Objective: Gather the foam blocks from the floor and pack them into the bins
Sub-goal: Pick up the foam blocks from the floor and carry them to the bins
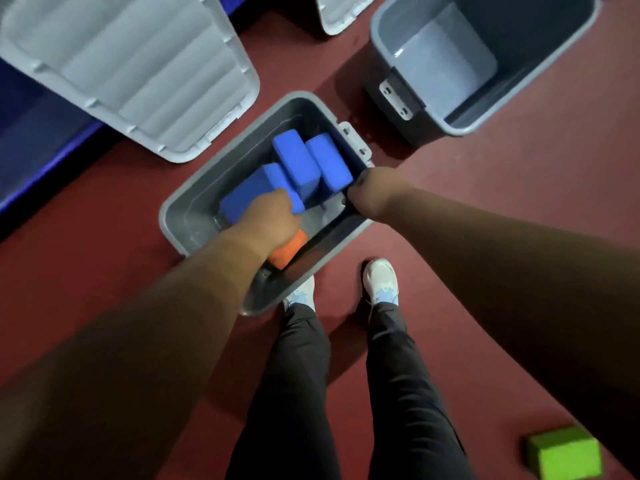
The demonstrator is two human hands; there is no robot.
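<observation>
Far left, a blue mat (34,140) runs off the edge, and we can't make out much of it. Next to it a big grey lid (131,71) lies underside up on the red floor (104,244), its far end cut off by the top of the frame.

Now the near bin (187,216), and here comes the left hand (273,220), down inside it, clenched round the orange block (289,249). Its fingers are tucked under and out of sight; only the block's near end pokes out below the wrist. Three blue blocks (296,164) sit in there too: one lies under the knuckles, and two stand close together towards the far end.

The bin's near corner covers part of one of the white shoes (381,278).

At the right-hand rim, the right hand (367,199) grasps the bin's edge, fingers curled over it and hidden inside.

Up top, a second lid (339,12) shows only a corner. Beyond it stands the far bin (540,46), cropped at the top, its pale bottom on show.

Bottom right, a green block (564,452) sits on the floor, its lower side clipped by the frame.
</observation>
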